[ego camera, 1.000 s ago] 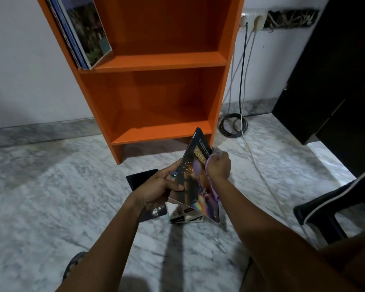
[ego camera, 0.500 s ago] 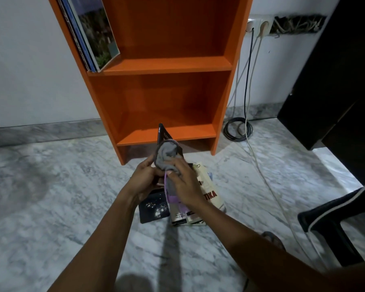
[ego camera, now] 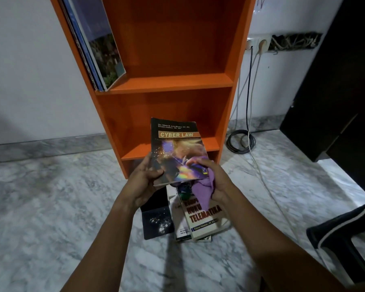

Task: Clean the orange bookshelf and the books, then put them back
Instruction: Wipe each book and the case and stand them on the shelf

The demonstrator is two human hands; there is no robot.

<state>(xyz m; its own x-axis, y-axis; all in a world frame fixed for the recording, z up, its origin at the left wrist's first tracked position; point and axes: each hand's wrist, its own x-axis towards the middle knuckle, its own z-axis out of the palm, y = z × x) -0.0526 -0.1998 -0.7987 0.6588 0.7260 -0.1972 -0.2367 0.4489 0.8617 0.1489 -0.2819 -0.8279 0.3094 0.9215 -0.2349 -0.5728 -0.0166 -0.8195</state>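
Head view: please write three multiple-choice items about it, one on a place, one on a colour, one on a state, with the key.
1. Where in the orange bookshelf do the leaning books stand?
A. upper visible shelf, left side
B. lowest shelf
C. upper visible shelf, right side

2. What colour is the cloth in the right hand?
A. green
B. purple
C. white

3. How is the Cyber Law book?
A. open on the floor
B. standing on a shelf
C. closed, gripped by the left hand

Key: 1 A, they lean against the left wall of that shelf. 2 B, purple folds hang below the fingers. 3 C, its front cover faces the camera and the thumb lies on it.
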